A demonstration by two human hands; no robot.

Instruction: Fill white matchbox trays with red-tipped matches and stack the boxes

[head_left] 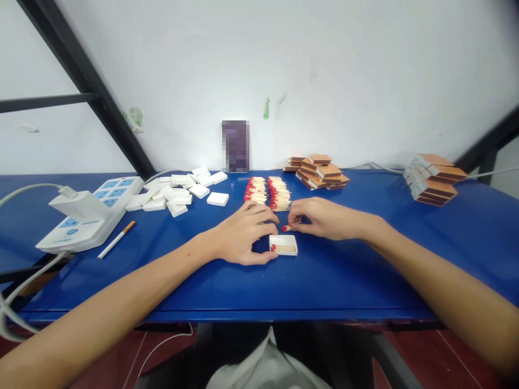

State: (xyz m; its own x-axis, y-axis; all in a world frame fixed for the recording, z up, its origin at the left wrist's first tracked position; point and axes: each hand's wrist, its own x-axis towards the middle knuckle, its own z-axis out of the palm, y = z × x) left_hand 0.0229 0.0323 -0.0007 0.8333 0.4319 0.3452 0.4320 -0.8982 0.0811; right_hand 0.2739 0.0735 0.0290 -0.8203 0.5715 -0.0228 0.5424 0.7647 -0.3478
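A small white matchbox tray [284,245] lies on the blue table [324,275] with several red-tipped matches in it. My left hand [243,235] rests beside it, thumb and fingers curled against the tray's left end. My right hand [324,218] is just behind the tray, its fingers pinched on a few red-tipped matches [288,227]. Two rows of loose matches [267,193] lie just beyond both hands.
Empty white trays [178,189] are heaped at back left. Brown matchbox sleeves [320,172] are stacked at back centre, another stack [436,179] at far right. A white power strip [91,210] with cables and a cigarette [117,239] lie at left.
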